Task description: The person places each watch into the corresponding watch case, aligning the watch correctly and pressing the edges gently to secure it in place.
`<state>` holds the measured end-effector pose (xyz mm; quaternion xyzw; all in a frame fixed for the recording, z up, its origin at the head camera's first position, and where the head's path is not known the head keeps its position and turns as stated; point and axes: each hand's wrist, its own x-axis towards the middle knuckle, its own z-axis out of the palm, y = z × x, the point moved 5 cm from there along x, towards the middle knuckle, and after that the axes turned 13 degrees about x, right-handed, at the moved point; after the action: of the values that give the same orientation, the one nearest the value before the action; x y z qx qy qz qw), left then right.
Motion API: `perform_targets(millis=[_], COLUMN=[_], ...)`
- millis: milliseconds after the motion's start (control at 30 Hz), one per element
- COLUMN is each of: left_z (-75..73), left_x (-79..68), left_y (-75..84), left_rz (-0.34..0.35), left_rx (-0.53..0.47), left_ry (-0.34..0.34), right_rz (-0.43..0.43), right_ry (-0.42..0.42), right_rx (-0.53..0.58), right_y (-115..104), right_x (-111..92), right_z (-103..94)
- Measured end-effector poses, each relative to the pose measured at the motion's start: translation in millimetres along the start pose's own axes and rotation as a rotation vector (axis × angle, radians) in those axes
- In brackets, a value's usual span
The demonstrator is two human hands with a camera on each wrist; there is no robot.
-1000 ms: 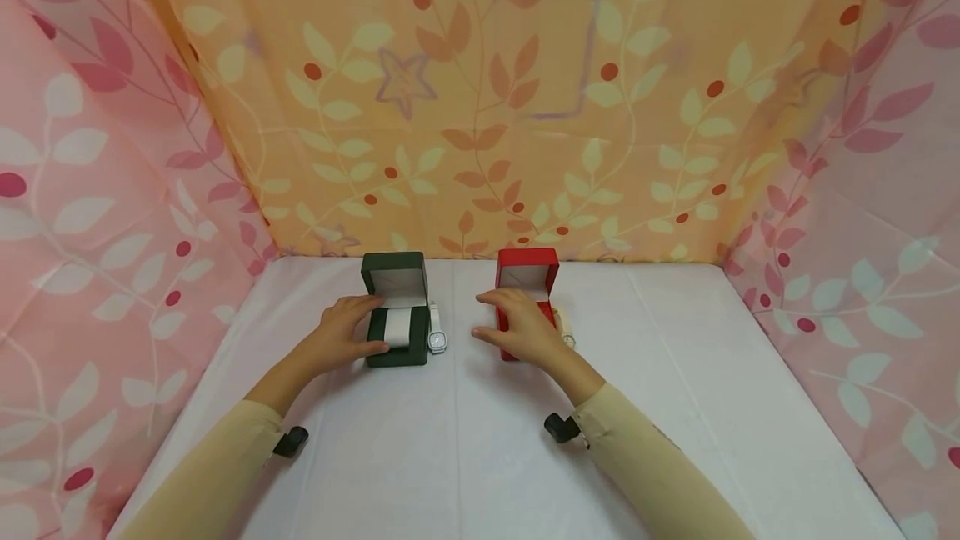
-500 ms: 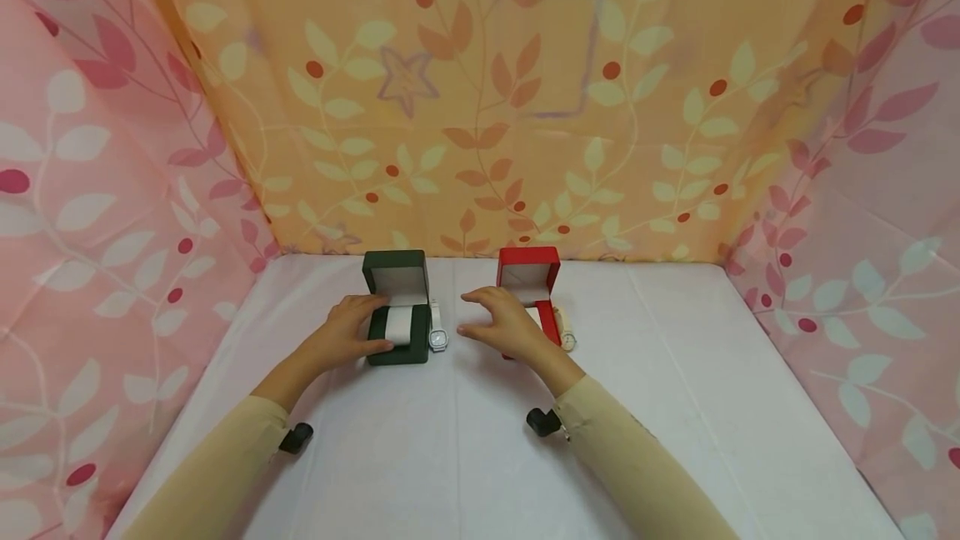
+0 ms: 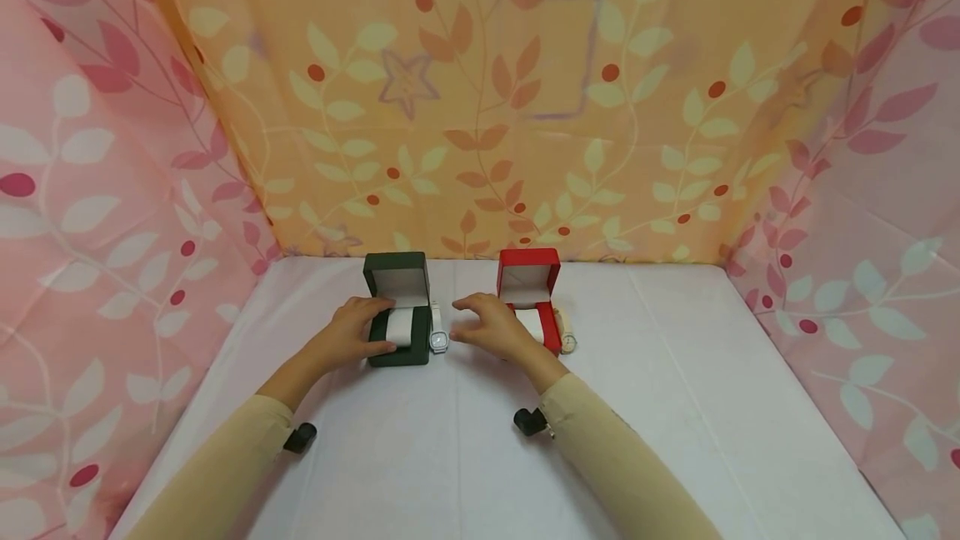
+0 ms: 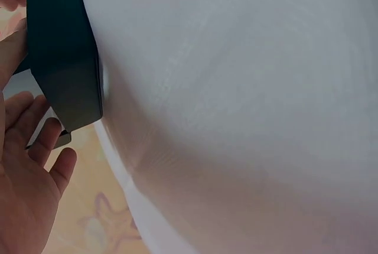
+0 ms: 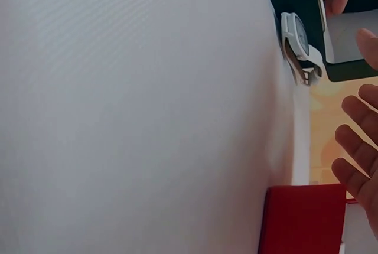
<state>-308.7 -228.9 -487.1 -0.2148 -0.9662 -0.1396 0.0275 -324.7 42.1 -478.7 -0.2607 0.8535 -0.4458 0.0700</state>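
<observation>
— One green box (image 3: 421, 332), lid up, just right of the left hand (image 3: 351, 332), on the white counter (image 3: 412, 457). Red box?
— Red box (image 3: 550, 325), lid also up, behind the right hand (image 3: 493, 328), partly covered by it. Cream watch (image 3: 566, 333) to that hand's right, alongside the box.
— White watch (image 3: 438, 335)?
— Between both hands, close by the green box. Squarish case, pale strap. White cushion (image 3: 400, 327) inside the green box, at the left fingertips.
— Hands?
— Left: thumb and fingers spread apart at the cushion's edge; contact unclear, no grip seen. Right: thumb and fingers parted, tips near the white watch, nothing held. Both forearms angle inward, sleeves beige.
</observation>
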Motion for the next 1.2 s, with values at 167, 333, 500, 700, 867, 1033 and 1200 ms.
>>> perform_targets(millis=[167, 333, 500, 700, 867, 1033, 1200], left_z=[0.2, -0.4, -0.6, 1.1, 0.4, -0.7, -2.2], left_x=[1.0, 1.0, 1.5, 3.8, 5.9, 7.3, 6.9], left_y=[1.8, 2.6, 3.3, 2.4, 3.5, 5.8, 7.9], left_rz=[-0.008, -0.007, 0.004, 0.018, 0.019, 0.015, 0.001], left_rx=[0.008, 0.015, 0.027, 0.033, 0.028, 0.032, 0.053], left_ry=[-0.004, -0.009, -0.004, 0.005, 0.004, -0.011, -0.037], right_rz=[0.010, -0.004, -0.013, -0.007, 0.023, 0.042, 0.038], right_ry=[-0.028, -0.060, -0.085, -0.089, -0.092, -0.093, -0.099], right_rx=[-0.010, -0.018, -0.011, -0.045, -0.063, -0.078, -0.090], right_y=[4, 6, 6, 5, 5, 7, 7], right_x=[5, 11, 16, 19, 19, 19, 21], right_z=[6.0, 13.3, 20.0, 25.9, 27.9, 28.8, 29.9])
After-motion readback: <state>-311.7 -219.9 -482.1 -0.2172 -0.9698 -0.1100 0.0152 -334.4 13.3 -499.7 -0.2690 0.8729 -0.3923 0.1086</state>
